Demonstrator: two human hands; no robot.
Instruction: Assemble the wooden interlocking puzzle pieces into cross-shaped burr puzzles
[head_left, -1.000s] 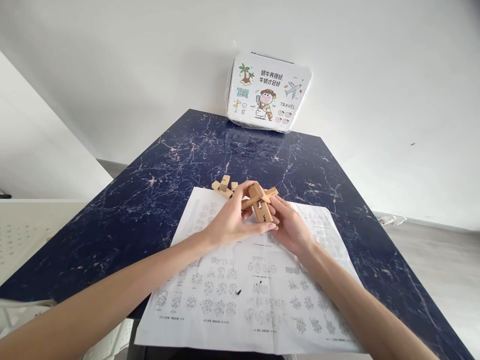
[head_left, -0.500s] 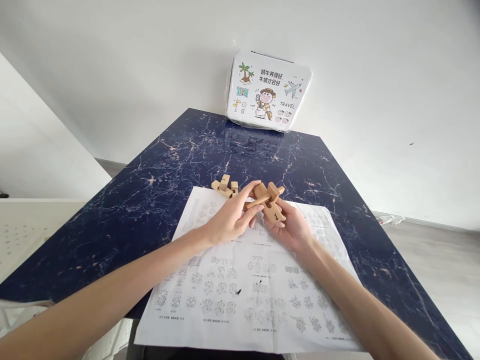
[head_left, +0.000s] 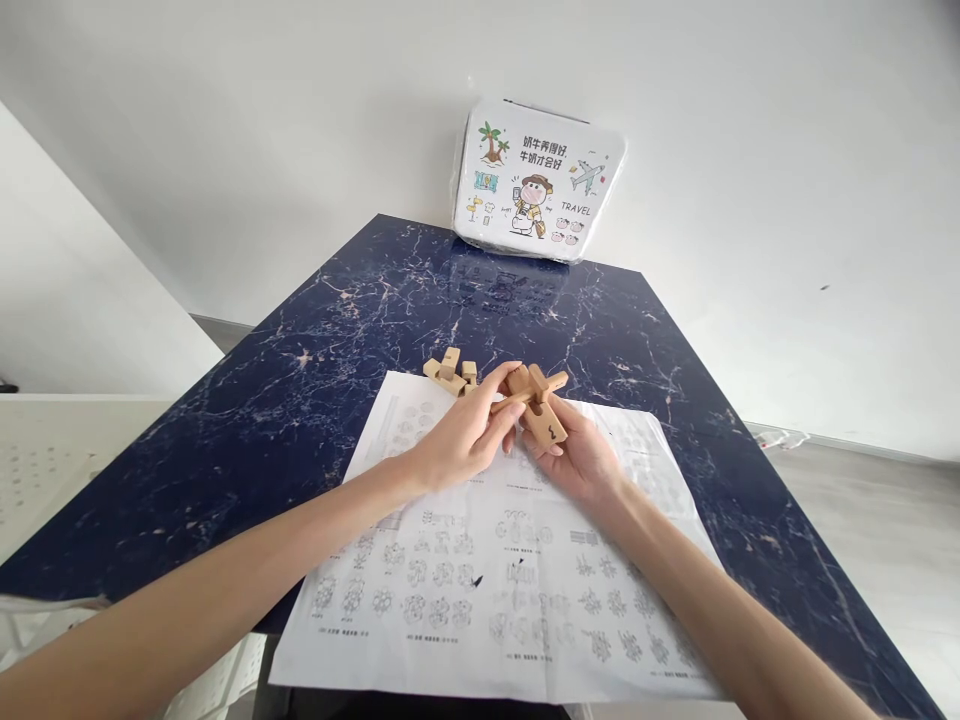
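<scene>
Over the diagram sheet (head_left: 450, 660), the left hand (head_left: 466, 432) pinches the wooden interlocking puzzle (head_left: 538, 383) by a bar (head_left: 517, 399); the right hand (head_left: 586, 452) cradles its marked block (head_left: 547, 425). Probably light, stiff, smooth — best held by outer ends.

Tan wooden pieces (head_left: 540, 388), one black-marked, sit crossed and tilted between the hands (head_left: 465, 432) (head_left: 586, 452).

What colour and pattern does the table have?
The table is dark blue with pale, marble-like veins, seen in the head view.

Bright, diffuse light, faintly shadowed wall (head_left: 712, 110), reflections in the glossy tabletop (head_left: 360, 310), blurry small print (head_left: 442, 573).
</scene>
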